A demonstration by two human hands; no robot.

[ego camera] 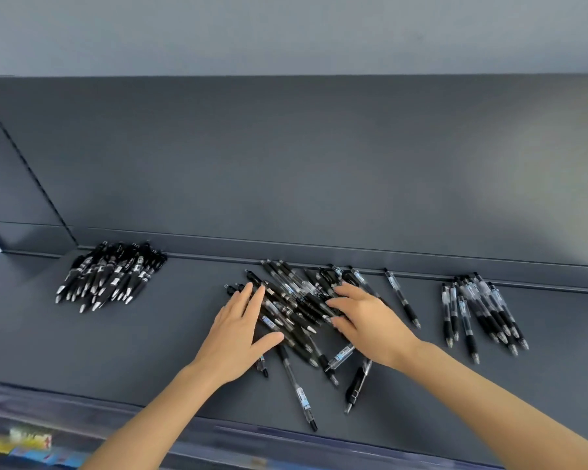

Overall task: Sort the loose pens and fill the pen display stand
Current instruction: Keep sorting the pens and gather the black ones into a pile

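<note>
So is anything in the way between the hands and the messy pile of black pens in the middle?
Nothing visible. The left hand and right hand lie flat on the middle heap of black and clear plastic pens on the dark grey shelf.

A mixed pen heap point(296, 300) lies between a black-pen pile point(111, 276) and a clear-pen pile point(482, 310).

A shop: dark metal display shelf point(116, 351), front price-label strip point(31, 442), many pens point(109, 276).

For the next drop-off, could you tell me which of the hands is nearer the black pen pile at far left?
Left. The left hand rests on the mixed heap, right of the black pen pile; the right hand lies farther right.
</note>
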